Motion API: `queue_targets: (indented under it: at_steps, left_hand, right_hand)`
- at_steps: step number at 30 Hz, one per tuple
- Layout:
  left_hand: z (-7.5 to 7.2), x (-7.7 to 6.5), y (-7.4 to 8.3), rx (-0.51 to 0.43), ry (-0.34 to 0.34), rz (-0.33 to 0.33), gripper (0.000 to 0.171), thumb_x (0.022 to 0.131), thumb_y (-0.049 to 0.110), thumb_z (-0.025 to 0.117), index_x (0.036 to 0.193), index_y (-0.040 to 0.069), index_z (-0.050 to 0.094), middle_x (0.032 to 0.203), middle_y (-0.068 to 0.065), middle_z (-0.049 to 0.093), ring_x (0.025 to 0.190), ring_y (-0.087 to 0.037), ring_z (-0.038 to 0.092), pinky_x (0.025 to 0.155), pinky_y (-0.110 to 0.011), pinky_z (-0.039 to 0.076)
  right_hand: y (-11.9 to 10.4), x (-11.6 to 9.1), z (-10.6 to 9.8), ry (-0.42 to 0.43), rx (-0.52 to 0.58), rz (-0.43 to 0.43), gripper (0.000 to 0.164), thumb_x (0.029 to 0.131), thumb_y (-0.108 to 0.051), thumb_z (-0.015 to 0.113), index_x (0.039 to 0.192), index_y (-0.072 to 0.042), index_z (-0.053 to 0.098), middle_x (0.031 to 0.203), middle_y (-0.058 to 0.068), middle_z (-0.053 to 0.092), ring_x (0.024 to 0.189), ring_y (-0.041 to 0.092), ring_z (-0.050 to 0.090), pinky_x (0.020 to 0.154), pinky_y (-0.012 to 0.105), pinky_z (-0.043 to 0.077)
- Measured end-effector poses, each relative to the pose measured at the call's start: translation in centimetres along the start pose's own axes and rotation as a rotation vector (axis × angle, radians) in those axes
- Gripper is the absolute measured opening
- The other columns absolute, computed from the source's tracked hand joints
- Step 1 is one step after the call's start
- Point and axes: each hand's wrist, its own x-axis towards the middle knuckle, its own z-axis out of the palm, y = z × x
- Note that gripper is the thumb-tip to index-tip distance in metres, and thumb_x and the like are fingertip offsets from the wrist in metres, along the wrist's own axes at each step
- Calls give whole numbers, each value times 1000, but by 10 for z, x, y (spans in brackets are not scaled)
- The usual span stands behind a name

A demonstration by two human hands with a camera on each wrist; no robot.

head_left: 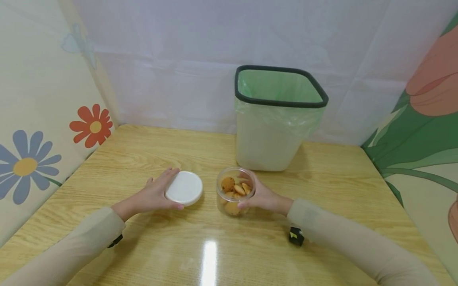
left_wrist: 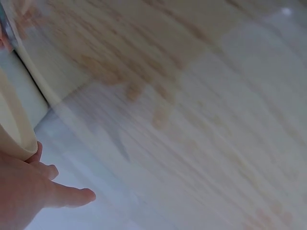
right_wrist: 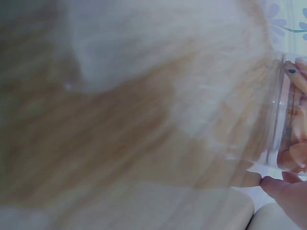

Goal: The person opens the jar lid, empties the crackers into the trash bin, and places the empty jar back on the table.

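In the head view my left hand (head_left: pixel 155 193) grips a round white lid (head_left: pixel 184 188) by its edge, thumb at the near side and fingers at the far side. The left wrist view shows part of the lid (left_wrist: pixel 14 125) at the left edge above the fingers. To the right of it, my right hand (head_left: pixel 262 195) holds a clear round jar (head_left: pixel 222 198), its fingers and thumb around the right side. Several brown cookies (head_left: pixel 232 208) lie inside the jar, whose top is uncovered. The right wrist view catches the jar (right_wrist: pixel 273 115) at its right edge.
A pale bin (head_left: pixel 266 135) with a dark rim and a green liner bag stands behind the jar, near the back of the wooden table (head_left: pixel 171 145). A white cloth (head_left: pixel 179 95) hangs behind, and flower-printed panels flank both sides.
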Motion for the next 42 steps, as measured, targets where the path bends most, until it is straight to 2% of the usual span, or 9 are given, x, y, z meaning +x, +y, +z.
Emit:
queue_targets:
  at_steps: [10, 19, 42]
  left_hand:
    - [2, -1, -1, 72, -10, 22, 114, 66, 43, 87, 146, -9, 26, 151, -35, 22, 141, -50, 11, 96, -80, -1]
    - [2, -2, -2, 86, -18, 26, 115, 66, 46, 86, 147, -9, 25, 151, -34, 23, 141, -49, 10, 97, -80, -1]
    - [2, -5, -7, 136, -81, -20, 118, 66, 52, 84, 148, -7, 24, 152, -33, 21, 141, -50, 7, 99, -78, -3]
  right_hand:
    - [-3, 0, 0, 13, -14, 15, 102, 77, 2, 79, 152, -5, 11, 153, 24, 21, 141, 43, 20, 111, 53, 27]
    - [-1, 0, 0, 7, -7, 9, 102, 77, 0, 80, 152, -5, 11, 153, 24, 20, 141, 43, 20, 110, 53, 29]
    - [-3, -1, 1, 12, -8, 17, 102, 77, 3, 79, 152, -5, 11, 154, 23, 20, 142, 41, 19, 112, 53, 25]
